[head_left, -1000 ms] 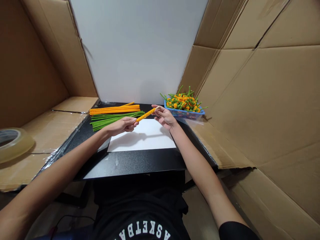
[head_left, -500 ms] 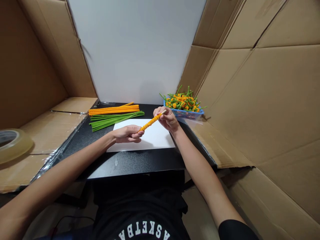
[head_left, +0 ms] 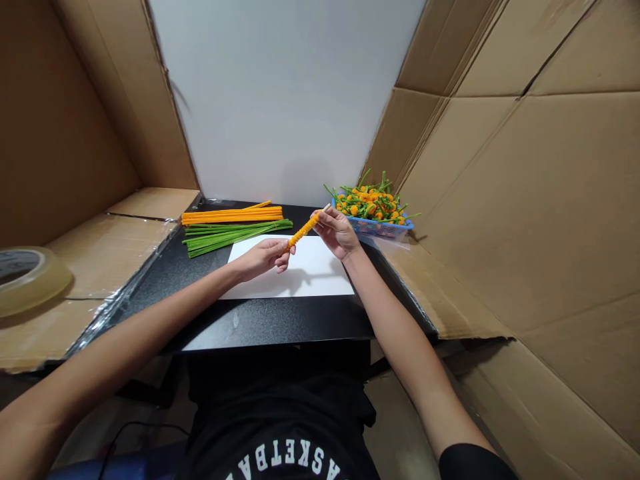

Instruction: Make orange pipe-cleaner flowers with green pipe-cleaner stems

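Observation:
An orange pipe cleaner (head_left: 303,231) is coiled tightly around a thin pale stick (head_left: 327,208), whose bare end pokes out at the upper right. My left hand (head_left: 267,257) pinches the lower end of this coil. At the other end, the fingers of my right hand (head_left: 338,231) are closed around the stick and the top of the coil. Both hands hover over a white sheet (head_left: 315,283), and the stick slants up to the right between them.
Straight orange pipe cleaners (head_left: 233,215) and green ones (head_left: 235,235) lie in bundles on the black table (head_left: 270,320). A blue basket (head_left: 385,228) at the back right holds orange-and-green pieces. A tape roll (head_left: 37,280) rests on cardboard at left; cardboard walls (head_left: 550,200) flank the table.
The left hand has shifted slightly up and right, and its lower fingers have loosened and curled differently. The right hand still grips the upper end. The whole view has shifted a little.

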Action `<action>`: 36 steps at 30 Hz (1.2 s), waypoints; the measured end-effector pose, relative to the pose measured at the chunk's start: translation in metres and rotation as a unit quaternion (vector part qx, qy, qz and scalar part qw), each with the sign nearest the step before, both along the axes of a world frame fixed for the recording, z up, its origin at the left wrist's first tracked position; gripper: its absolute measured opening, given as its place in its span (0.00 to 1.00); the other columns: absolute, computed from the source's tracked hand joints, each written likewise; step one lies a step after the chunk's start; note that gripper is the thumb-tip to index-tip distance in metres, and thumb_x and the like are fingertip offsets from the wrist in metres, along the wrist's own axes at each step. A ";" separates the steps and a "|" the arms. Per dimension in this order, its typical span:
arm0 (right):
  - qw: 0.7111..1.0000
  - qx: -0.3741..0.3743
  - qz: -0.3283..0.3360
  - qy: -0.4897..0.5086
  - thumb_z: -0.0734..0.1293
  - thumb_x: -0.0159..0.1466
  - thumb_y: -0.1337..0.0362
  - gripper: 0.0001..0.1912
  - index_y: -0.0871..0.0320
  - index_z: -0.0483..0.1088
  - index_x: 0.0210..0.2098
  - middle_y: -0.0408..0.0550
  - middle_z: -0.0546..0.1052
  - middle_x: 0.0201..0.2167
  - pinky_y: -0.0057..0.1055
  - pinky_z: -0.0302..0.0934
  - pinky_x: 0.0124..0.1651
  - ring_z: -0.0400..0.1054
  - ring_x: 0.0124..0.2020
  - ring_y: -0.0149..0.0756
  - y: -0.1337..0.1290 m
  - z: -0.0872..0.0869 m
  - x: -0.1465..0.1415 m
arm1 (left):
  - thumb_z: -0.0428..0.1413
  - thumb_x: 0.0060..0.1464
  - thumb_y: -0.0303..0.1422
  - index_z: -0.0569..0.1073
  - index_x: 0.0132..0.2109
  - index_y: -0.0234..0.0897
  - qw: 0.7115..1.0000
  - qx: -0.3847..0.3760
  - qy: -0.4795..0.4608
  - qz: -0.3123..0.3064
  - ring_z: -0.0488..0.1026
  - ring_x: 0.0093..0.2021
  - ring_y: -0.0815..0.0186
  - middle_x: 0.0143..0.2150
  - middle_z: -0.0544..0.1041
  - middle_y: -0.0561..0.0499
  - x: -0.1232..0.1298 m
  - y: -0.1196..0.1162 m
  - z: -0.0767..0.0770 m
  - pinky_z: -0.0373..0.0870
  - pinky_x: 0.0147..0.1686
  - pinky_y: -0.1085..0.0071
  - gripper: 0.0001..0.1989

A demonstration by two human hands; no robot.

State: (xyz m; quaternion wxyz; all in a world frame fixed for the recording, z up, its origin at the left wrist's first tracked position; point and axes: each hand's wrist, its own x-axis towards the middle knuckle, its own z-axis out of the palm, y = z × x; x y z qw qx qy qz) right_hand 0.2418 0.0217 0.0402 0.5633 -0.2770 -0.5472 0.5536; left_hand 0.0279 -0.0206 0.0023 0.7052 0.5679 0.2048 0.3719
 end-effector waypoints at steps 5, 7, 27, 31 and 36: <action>1.000 -0.025 -0.004 0.010 0.81 0.47 0.55 0.20 0.54 0.68 0.27 0.43 0.78 0.33 0.30 0.71 0.45 0.73 0.42 0.34 0.002 -0.002 0.000 | 0.60 0.61 0.46 0.73 0.37 0.31 0.999 0.032 0.018 0.041 0.64 0.23 0.72 0.21 0.64 0.56 0.001 0.003 -0.005 0.65 0.27 0.74 0.19; 0.999 -0.035 -0.006 0.012 0.81 0.47 0.55 0.20 0.54 0.68 0.27 0.44 0.79 0.36 0.32 0.72 0.47 0.74 0.44 0.36 0.001 -0.001 0.000 | 0.60 0.61 0.44 0.72 0.36 0.31 0.999 0.015 0.012 0.028 0.62 0.21 0.73 0.20 0.62 0.57 -0.001 0.003 -0.003 0.63 0.25 0.75 0.18; 0.991 0.096 0.015 -0.096 0.80 0.50 0.52 0.14 0.53 0.79 0.30 0.46 0.80 0.37 0.33 0.68 0.44 0.71 0.38 0.34 0.001 0.006 0.021 | 0.47 0.67 0.44 0.67 0.36 0.37 0.928 0.253 0.255 0.099 0.61 0.20 0.69 0.21 0.62 0.56 -0.012 -0.001 0.016 0.57 0.27 0.71 0.17; 0.966 0.125 -0.005 -0.227 0.79 0.51 0.53 0.15 0.56 0.81 0.33 0.47 0.80 0.34 0.33 0.66 0.41 0.70 0.36 0.35 0.008 0.001 0.035 | 0.48 0.66 0.32 0.71 0.39 0.36 0.698 0.485 0.466 0.245 0.66 0.25 0.64 0.25 0.72 0.50 -0.020 0.007 0.017 0.59 0.34 0.67 0.10; 0.901 0.226 -0.051 -0.366 0.76 0.56 0.56 0.12 0.58 0.82 0.35 0.49 0.80 0.32 0.32 0.63 0.37 0.71 0.33 0.35 0.011 -0.005 0.033 | 0.47 0.67 0.30 0.74 0.40 0.34 0.543 0.609 0.530 0.232 0.71 0.25 0.63 0.28 0.79 0.47 -0.030 0.013 0.020 0.62 0.39 0.64 0.11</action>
